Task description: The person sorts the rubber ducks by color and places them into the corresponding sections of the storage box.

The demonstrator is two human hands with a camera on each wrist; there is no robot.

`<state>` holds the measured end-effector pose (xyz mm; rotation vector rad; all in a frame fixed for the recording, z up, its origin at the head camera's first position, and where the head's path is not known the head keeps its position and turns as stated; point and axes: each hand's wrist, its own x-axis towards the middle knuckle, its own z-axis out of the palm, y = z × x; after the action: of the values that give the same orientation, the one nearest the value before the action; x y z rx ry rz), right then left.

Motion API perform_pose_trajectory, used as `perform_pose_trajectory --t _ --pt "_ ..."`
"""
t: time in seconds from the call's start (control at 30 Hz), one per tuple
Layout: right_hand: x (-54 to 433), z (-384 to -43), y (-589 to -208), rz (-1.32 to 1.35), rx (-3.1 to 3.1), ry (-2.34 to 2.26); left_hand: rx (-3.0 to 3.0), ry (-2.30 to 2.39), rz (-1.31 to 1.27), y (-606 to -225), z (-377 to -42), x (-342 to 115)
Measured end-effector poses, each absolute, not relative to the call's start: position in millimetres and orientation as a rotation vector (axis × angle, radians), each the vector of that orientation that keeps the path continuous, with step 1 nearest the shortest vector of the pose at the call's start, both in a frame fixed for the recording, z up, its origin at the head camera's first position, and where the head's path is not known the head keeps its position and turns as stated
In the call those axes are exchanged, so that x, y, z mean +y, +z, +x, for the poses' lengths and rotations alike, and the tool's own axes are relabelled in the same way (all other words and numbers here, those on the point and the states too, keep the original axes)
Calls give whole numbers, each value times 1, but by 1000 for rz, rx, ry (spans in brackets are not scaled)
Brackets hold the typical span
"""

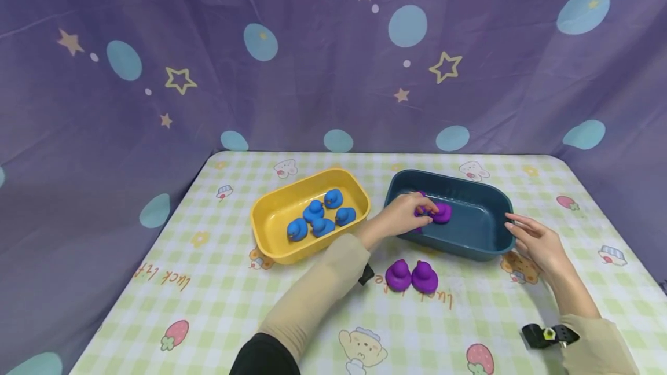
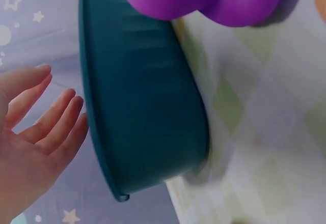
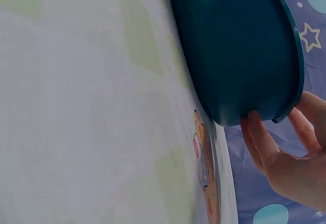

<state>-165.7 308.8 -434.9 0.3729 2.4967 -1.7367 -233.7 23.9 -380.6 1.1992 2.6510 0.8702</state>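
My left hand [image 1: 398, 216] reaches over the near-left rim of a dark teal basin [image 1: 484, 207]. Its fingertips are beside a purple rubber duck [image 1: 443, 213]; more purple shows under and behind the fingers, partly hidden. In the left wrist view that hand [image 2: 35, 137] has loosely extended fingers, with nothing visible between them. At the basin's right end, my right hand [image 1: 539, 245] touches the rim with its fingertips. The right wrist view has its fingers [image 3: 262, 137] lightly bent against the outer wall. Two purple ducks [image 1: 398, 275] stand side by side in front of the basin.
Left of the teal basin is a yellow basin [image 1: 271, 207] with several blue rubber ducks [image 1: 323, 226] in it. A checked cloth with printed pictures [image 1: 208, 300] covers the table. Behind hangs a purple curtain [image 1: 312, 97] with stars and ovals.
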Motion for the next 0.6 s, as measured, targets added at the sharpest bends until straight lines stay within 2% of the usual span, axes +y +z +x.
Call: perform_pose_trajectory --t 0.33,0.6 --pt "313 -169 -436 359 2492 -1741 2628 854 1232 -375 -214 8" --pt "325 -178 -460 393 2493 -1767 2606 775 1274 -374 -196 -4"
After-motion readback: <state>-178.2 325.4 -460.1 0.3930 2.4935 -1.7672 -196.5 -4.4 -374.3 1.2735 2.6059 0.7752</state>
